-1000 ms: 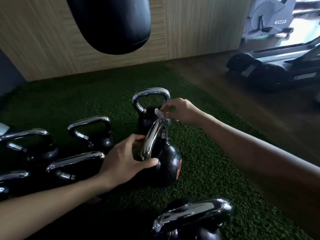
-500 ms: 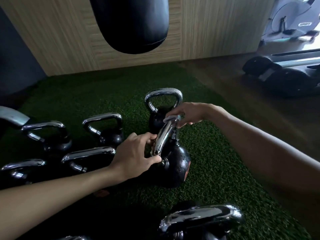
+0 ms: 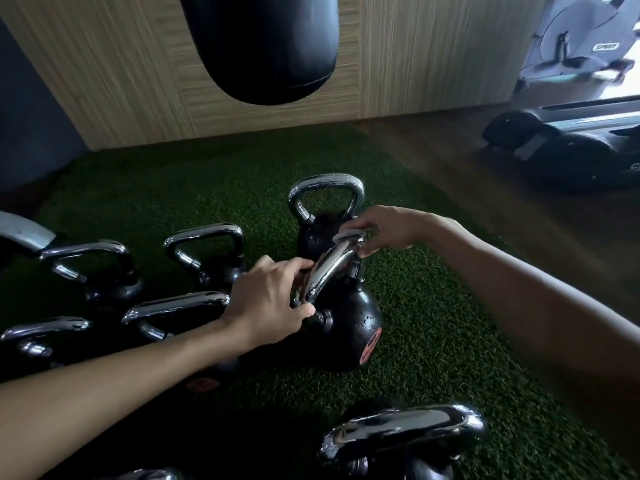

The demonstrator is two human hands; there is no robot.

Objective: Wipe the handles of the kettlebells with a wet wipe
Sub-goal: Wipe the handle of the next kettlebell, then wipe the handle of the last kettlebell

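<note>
The wet wipe [image 3: 348, 234] is folded over the far top corner of the chrome handle [image 3: 329, 268] of a kettlebell [image 3: 349, 327] standing mid-way across the green turf [image 3: 433, 341]. The right hand [image 3: 384, 230] has its grip closed on the wipe. The left hand [image 3: 270, 299] has its grip wrapped round the handle's near end. The kettlebell behind [image 3: 325, 192] carries droplets on its handle, so it is probably done. I cannot tell whether the group at the left [image 3: 204, 237] or the nearest one [image 3: 405, 431] has been wiped.

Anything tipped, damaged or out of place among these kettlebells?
Only the middle kettlebell: it seems to lean, its handle gripped by the left hand while the right hand pinches the wet wipe on top. That looks deliberate; nothing spilled or broken.
</note>
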